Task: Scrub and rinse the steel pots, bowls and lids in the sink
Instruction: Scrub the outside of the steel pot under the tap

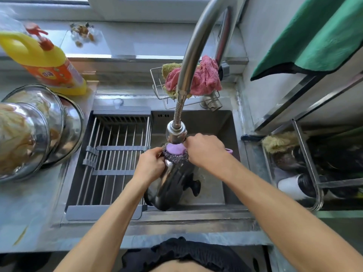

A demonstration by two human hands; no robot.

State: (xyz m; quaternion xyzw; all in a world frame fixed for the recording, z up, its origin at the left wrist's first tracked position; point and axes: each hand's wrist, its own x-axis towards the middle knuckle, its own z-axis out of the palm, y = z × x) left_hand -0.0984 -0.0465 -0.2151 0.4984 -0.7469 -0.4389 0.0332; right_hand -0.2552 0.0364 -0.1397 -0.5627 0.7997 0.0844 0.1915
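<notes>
Over the sink (pixel 231 122), left hand (pixel 150 163) steadies the tilted pot (pixel 172 185); right hand (pixel 204 149), fingers curled, grips the scourer (pixel 175 154) under the tap (pixel 176 132).

The sink's (pixel 231 134) left half is covered by a drying rack (pixel 115 161). The right half is crowded: the faucet head (pixel 176 132) hangs over its middle and a tilted steel pot (pixel 169 185) fills the near part, leaving room only along the right wall.

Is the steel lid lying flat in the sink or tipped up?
Tipped up: the steel lid stands on edge in the sink, left hand gripping its top.
</notes>
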